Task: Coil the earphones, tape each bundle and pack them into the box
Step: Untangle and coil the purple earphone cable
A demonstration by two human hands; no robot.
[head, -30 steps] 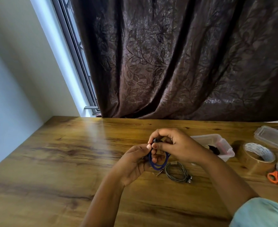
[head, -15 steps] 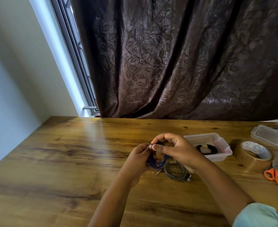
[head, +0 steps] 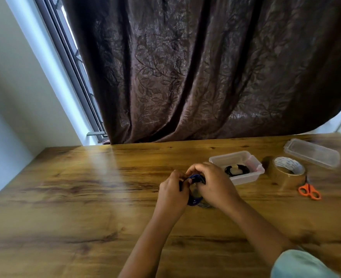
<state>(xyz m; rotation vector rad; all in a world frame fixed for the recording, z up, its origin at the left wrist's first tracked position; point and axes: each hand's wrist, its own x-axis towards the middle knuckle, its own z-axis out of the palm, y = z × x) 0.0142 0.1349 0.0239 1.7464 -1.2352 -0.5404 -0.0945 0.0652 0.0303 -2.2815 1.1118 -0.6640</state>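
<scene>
Both hands meet over the middle of the wooden table (head: 85, 197) around a blue earphone coil (head: 195, 178). My left hand (head: 172, 192) pinches the coil's left side, and my right hand (head: 215, 184) curls over its top and right side. Most of the blue coil is hidden by the fingers. A grey earphone coil (head: 202, 205) lies on the table under my hands, only a sliver showing. The clear plastic box (head: 254, 173) stands just right of my right hand, with a taped black earphone bundle (head: 236, 169) inside.
A roll of brown packing tape (head: 288, 173) stands right of the box, with orange-handled scissors (head: 309, 191) beside it. The box's clear lid (head: 311, 152) lies at the back right. A dark curtain (head: 205, 67) hangs behind the table.
The view has tilted and my hands have sunk lower toward the table. The blue coil's loop hung open below my fingers earlier; now my hands close around it.
</scene>
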